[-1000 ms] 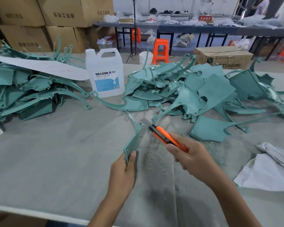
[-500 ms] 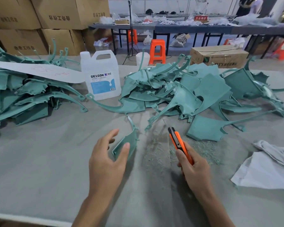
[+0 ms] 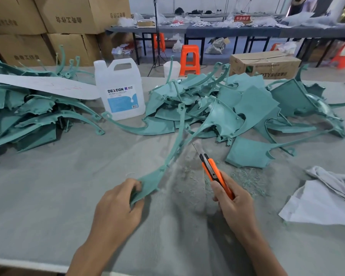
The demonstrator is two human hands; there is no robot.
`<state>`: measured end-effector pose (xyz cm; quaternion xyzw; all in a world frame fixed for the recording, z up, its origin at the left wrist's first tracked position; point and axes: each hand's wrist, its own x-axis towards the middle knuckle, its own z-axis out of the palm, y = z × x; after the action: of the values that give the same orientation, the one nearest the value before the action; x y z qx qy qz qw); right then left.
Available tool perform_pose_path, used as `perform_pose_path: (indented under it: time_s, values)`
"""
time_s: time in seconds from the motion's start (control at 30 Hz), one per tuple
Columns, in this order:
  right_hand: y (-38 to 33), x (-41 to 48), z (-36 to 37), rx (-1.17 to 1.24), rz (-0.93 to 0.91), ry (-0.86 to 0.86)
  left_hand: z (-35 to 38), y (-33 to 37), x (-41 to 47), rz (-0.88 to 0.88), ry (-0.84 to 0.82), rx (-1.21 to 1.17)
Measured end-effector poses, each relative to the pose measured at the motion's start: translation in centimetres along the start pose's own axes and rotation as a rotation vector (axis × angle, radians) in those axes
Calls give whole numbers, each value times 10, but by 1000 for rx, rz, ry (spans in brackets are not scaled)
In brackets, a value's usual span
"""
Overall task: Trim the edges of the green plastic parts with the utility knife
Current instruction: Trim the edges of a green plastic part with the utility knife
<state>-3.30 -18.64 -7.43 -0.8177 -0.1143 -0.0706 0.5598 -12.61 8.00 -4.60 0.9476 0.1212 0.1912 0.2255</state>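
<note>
My left hand point(image 3: 119, 206) grips the wide end of a green plastic part point(image 3: 163, 166), whose long thin arm reaches up and away toward the middle pile. My right hand point(image 3: 233, 204) holds an orange utility knife point(image 3: 213, 170) with its blade out, pointing away from me. The blade tip lies just right of the part's arm, apart from it. A large heap of green parts point(image 3: 237, 108) lies behind on the grey table point(image 3: 48, 196). A second heap of green parts point(image 3: 28, 116) sits at the left.
A white DEXCON jug point(image 3: 120, 90) stands between the two heaps. Green shavings point(image 3: 245, 178) litter the table by the knife. A white cloth point(image 3: 323, 200) lies at the right. A white sheet point(image 3: 44, 86) rests on the left heap. Cardboard boxes point(image 3: 48, 26) stand behind.
My left hand has closed on the green part and turned it, so its long arm now points away. My right hand has shifted slightly, knife still pointing away.
</note>
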Motion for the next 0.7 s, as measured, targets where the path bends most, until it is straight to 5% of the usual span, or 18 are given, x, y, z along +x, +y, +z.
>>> perform_pose_path:
  time_s: [0.13, 0.27, 0.5, 0.7]
  values:
    - [-2, -3, -3, 22, -23, -46, 11, -5, 1, 49, -134, -70]
    - [-4, -17, -20, -80, -29, -157, 30, -10, -3, 46, -386, 118]
    - [-19, -24, -42, -444, -49, -402, 41, -2, 17, -11, -313, 22]
    - [-26, -28, -34, -572, -98, -442, 47, -6, 11, -77, -321, -27]
